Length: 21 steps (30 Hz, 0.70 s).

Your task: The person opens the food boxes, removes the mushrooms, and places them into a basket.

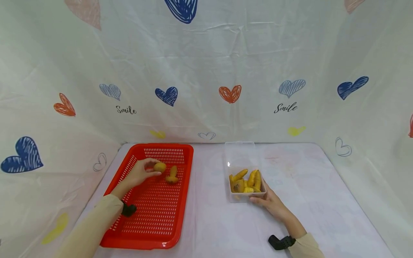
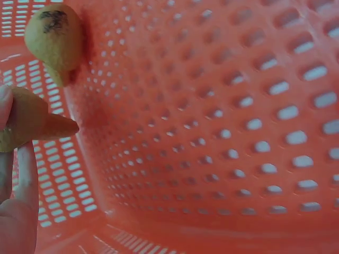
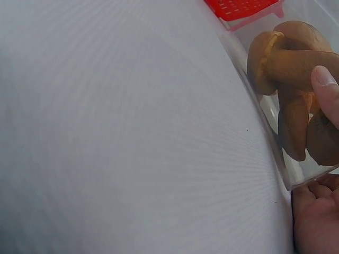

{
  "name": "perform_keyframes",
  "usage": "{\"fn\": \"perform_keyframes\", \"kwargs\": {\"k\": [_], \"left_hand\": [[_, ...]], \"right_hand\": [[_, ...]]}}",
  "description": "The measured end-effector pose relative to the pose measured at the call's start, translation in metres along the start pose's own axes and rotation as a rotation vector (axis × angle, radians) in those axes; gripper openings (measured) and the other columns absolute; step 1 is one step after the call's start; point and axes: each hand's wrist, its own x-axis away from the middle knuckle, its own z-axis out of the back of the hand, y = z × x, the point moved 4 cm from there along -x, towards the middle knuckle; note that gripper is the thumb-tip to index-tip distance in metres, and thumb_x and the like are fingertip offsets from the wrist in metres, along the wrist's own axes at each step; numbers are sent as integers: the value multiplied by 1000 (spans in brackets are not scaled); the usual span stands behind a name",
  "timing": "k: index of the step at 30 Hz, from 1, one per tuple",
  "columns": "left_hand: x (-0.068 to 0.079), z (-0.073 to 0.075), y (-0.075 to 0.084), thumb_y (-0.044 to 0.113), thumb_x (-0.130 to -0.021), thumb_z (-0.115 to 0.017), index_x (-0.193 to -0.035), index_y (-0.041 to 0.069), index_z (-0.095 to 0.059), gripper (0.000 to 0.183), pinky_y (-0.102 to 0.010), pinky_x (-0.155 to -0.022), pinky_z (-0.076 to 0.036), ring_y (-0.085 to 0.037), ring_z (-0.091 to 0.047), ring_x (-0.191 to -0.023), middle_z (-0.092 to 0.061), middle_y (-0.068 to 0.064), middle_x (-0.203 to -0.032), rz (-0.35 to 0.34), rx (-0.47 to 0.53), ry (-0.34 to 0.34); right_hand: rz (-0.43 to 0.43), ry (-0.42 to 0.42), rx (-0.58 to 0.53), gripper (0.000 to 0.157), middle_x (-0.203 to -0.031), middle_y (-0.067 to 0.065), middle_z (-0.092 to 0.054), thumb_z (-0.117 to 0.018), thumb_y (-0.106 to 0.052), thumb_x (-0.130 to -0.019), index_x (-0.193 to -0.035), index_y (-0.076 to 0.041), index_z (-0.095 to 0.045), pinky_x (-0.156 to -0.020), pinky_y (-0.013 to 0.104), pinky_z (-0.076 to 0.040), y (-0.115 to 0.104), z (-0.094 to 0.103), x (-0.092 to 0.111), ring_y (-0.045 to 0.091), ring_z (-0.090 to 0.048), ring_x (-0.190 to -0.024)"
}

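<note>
Over the far part of a red perforated basket (image 1: 151, 215), my left hand (image 1: 138, 173) pinches a yellow-brown mushroom (image 1: 159, 167) between thumb and fingers. In the left wrist view the stem of this mushroom (image 2: 32, 121) points away from the hand. Another mushroom (image 1: 172, 175) lies in the basket just to the right, with a dark patch on its cap. My right hand (image 1: 274, 206) grips the near right corner of a clear plastic box (image 1: 237, 197), its thumb on the near wall. Several yellow-brown mushrooms (image 3: 296, 66) lie heaped in the box.
The box's clear lid (image 1: 240, 152) stands raised at its far side. Basket and box rest on a white-covered table (image 1: 209, 222), basket left, box right of centre. Behind hangs a white curtain (image 1: 200, 64) with printed hearts. Black straps with mounts (image 1: 281, 242) sit on the wrists.
</note>
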Motion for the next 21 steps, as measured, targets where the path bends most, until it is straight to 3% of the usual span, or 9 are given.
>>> {"fn": "perform_keyframes", "kwargs": {"k": [7,13,21], "left_hand": [[4,0,-8,-3,-81,-79,-111,-10,-64,35,-36,-84,-58,-38,-63,-101,-66,-26,-113,29,-11,-12],[8,-5,-8,-8,-76,-81,-106,-8,-66,34,-43,-85,-57,-40,-63,-103,-67,-22,-107,4,-52,-49],[12,-9,-5,-12,-75,-80,-105,-8,-65,34,-45,-86,-56,-42,-63,-105,-66,-20,-106,20,-113,-102]], "right_hand": [[1,5,6,100,-166,12,8,-70,-13,-95,-161,-20,4,-101,9,-29,0,0,1,37,-5,-148],[9,4,6,99,-166,12,8,-70,-12,-95,-161,-22,3,-102,8,-27,0,0,1,37,-4,-148],[9,-2,-20,99,-165,12,9,-70,-11,-94,-161,-22,3,-100,10,-34,1,0,0,39,-7,-147]]}}
